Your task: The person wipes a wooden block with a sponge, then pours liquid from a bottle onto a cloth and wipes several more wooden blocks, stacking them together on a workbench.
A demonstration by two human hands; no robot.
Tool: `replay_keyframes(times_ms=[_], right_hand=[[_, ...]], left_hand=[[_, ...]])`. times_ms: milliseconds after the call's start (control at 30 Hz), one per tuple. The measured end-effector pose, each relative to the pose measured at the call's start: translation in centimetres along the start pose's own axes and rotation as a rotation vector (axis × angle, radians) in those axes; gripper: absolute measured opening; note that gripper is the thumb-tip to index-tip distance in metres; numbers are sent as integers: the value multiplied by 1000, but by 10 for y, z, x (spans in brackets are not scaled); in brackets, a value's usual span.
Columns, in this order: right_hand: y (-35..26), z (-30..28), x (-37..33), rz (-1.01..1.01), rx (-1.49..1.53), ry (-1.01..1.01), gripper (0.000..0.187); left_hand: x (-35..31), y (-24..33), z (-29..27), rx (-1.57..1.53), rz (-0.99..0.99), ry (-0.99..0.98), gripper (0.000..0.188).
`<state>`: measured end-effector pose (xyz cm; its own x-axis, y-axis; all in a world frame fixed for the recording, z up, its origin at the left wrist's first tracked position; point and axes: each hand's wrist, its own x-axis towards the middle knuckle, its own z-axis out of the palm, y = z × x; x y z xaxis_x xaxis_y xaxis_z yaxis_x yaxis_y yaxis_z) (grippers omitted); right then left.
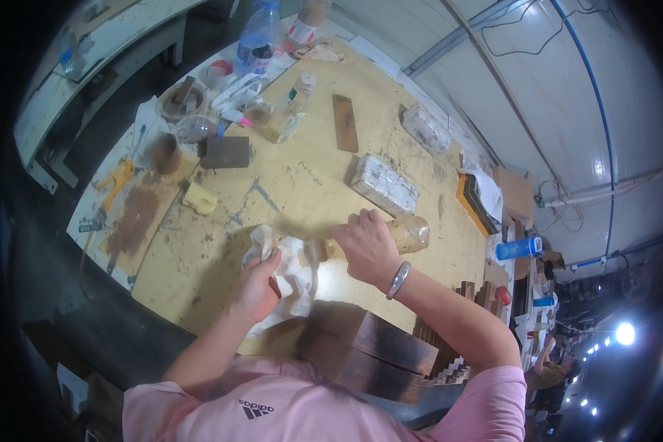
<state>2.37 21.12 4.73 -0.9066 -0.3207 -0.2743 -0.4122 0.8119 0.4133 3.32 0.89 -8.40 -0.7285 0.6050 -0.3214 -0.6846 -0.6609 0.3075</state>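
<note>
My left hand (259,286) is closed on a crumpled white cloth (296,276) with faint spots, held above the near part of the table. Just right of it, my right hand (366,247) wraps round a clear plastic bottle (412,234) with yellowish-brown staining or contents. The bottle lies tilted nearly sideways, its narrower end toward the cloth; my fingers hide its middle. Whether that end touches the cloth I cannot tell. Close in front of my body, below the hands, stand dark brown wooden blocks (365,346).
Two whitish wrapped blocks (384,184) and a flat brown bar (345,123) lie beyond my hands on the yellowish tabletop (287,191). A yellow sponge (200,199), a dark block (226,152), a brown-stained cup (165,152) and a bottle (293,110) stand left. Wooden pieces (486,295) sit right.
</note>
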Motion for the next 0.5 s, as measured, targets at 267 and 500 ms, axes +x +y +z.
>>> replay_keyframes(times_ms=[267,500], right_hand=[[3,21,1,95,293,219,27],[10,65,-17,439,1283,347,61]], left_hand=[[-4,1,1,-33,2,-48,37],[-42,21,6,-25,-29,-22,34]])
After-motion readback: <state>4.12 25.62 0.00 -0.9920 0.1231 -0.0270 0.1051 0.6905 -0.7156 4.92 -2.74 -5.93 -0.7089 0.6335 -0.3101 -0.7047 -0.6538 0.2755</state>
